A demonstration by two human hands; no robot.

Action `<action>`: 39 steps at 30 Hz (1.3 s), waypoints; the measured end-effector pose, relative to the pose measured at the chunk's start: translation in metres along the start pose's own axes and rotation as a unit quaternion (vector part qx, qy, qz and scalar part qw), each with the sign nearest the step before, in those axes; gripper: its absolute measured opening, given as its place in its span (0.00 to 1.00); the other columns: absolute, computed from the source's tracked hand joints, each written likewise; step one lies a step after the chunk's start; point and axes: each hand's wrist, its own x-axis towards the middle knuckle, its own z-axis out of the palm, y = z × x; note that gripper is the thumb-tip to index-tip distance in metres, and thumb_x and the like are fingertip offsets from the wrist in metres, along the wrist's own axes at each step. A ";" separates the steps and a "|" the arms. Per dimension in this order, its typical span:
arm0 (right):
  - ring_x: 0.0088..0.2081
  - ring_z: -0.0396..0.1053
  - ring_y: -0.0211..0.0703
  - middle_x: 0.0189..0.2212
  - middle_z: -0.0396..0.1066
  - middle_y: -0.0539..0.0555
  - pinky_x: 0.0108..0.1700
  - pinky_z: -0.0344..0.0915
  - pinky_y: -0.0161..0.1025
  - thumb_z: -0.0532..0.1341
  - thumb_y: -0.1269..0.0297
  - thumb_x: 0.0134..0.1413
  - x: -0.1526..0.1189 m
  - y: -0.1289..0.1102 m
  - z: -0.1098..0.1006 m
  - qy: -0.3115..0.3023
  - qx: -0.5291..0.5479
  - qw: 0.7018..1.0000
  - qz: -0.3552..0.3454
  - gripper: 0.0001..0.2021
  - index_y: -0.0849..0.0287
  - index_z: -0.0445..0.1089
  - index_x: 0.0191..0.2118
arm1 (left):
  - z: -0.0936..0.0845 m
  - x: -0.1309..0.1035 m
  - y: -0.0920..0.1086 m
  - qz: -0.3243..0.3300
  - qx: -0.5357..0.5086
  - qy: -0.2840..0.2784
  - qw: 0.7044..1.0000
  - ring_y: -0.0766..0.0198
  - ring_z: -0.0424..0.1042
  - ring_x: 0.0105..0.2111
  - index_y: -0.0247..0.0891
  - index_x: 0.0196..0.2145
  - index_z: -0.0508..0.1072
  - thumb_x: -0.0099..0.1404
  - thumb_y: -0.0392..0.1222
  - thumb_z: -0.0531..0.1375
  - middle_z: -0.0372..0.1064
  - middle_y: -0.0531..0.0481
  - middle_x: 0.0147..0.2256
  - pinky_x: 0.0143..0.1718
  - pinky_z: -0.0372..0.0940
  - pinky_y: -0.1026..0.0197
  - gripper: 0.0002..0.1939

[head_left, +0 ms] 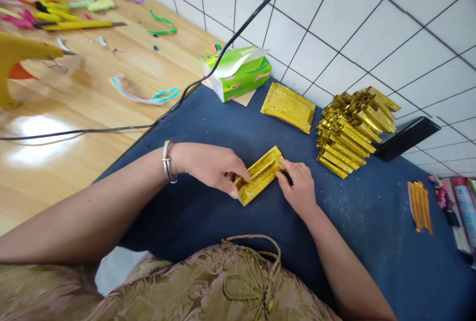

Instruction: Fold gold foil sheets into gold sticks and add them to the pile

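Observation:
A gold foil paper (pixel 262 175), creased lengthwise with its long sides raised, lies slanted on the dark blue cloth before me. My left hand (pixel 213 167), with a silver bangle at the wrist, pinches its near left end between thumb and fingers. At the far right end, my right hand (pixel 297 182) grips the edge with thumb and forefinger. Behind it rests a flat stack of gold foil sheets (pixel 288 108). To the right of that stack, many folded gold foil strips (pixel 349 130) are piled up in rows.
A green tissue box (pixel 245 73) stands by the tiled wall. A black cable (pixel 208 78) crosses the left side. On the wooden table are a yellow glue gun (pixel 22 63), a yellow craft knife (pixel 82 25) and pipe cleaners. A dark phone-like object (pixel 407 137) leans beside the pile; orange-gold strips (pixel 420 207) lie right.

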 end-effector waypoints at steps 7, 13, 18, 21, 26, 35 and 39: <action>0.59 0.56 0.48 0.58 0.60 0.57 0.58 0.55 0.50 0.54 0.56 0.59 0.005 -0.015 -0.003 -0.097 0.056 0.991 -0.078 0.26 0.56 0.52 0.61 | 0.013 0.012 0.009 0.043 -0.073 -0.059 0.995 0.60 0.71 0.44 0.42 0.60 0.58 0.59 0.46 0.62 0.69 0.45 0.49 0.38 0.64 0.66 0.32; 0.64 0.45 0.51 0.63 0.50 0.61 0.62 0.47 0.53 0.53 0.48 0.57 0.006 -0.014 -0.005 -0.175 0.005 0.978 -0.115 0.30 0.60 0.54 0.61 | 0.004 0.006 -0.008 0.056 -0.037 0.070 0.995 0.65 0.71 0.39 0.40 0.50 0.69 0.64 0.43 0.57 0.72 0.49 0.40 0.43 0.63 0.66 0.16; 0.66 0.40 0.51 0.65 0.45 0.60 0.63 0.44 0.54 0.54 0.47 0.56 0.007 -0.017 -0.006 -0.201 -0.032 0.972 -0.118 0.32 0.59 0.52 0.62 | -0.001 0.009 -0.024 0.033 0.151 0.250 0.956 0.58 0.63 0.48 0.37 0.39 0.74 0.61 0.42 0.60 0.67 0.44 0.45 0.53 0.56 0.57 0.09; 0.66 0.40 0.50 0.65 0.45 0.61 0.63 0.43 0.54 0.54 0.47 0.56 0.007 -0.018 -0.008 -0.197 -0.046 0.973 -0.111 0.32 0.59 0.52 0.62 | 0.000 0.011 -0.026 0.022 0.186 0.250 0.950 0.59 0.63 0.48 0.36 0.38 0.73 0.61 0.42 0.60 0.66 0.43 0.45 0.53 0.57 0.57 0.09; 0.66 0.40 0.51 0.64 0.46 0.62 0.63 0.44 0.55 0.54 0.48 0.56 0.007 -0.017 -0.008 -0.193 -0.056 0.974 -0.101 0.33 0.60 0.51 0.63 | 0.006 0.016 -0.027 0.029 0.203 0.221 0.953 0.58 0.64 0.49 0.38 0.43 0.72 0.62 0.40 0.59 0.67 0.44 0.47 0.53 0.58 0.55 0.11; 0.66 0.37 0.54 0.65 0.42 0.63 0.63 0.40 0.57 0.57 0.46 0.52 0.006 -0.019 -0.008 -0.206 -0.056 0.972 -0.103 0.39 0.63 0.47 0.64 | 0.018 0.029 -0.032 0.045 0.209 0.219 0.952 0.58 0.63 0.53 0.37 0.46 0.69 0.63 0.41 0.58 0.67 0.43 0.49 0.56 0.57 0.55 0.14; 0.66 0.35 0.55 0.65 0.41 0.64 0.63 0.38 0.58 0.58 0.49 0.51 0.004 -0.021 -0.007 -0.209 -0.055 0.971 -0.102 0.40 0.65 0.45 0.64 | 0.021 0.030 -0.033 0.041 0.202 0.225 0.952 0.58 0.62 0.54 0.38 0.48 0.68 0.63 0.39 0.58 0.66 0.43 0.51 0.56 0.58 0.55 0.15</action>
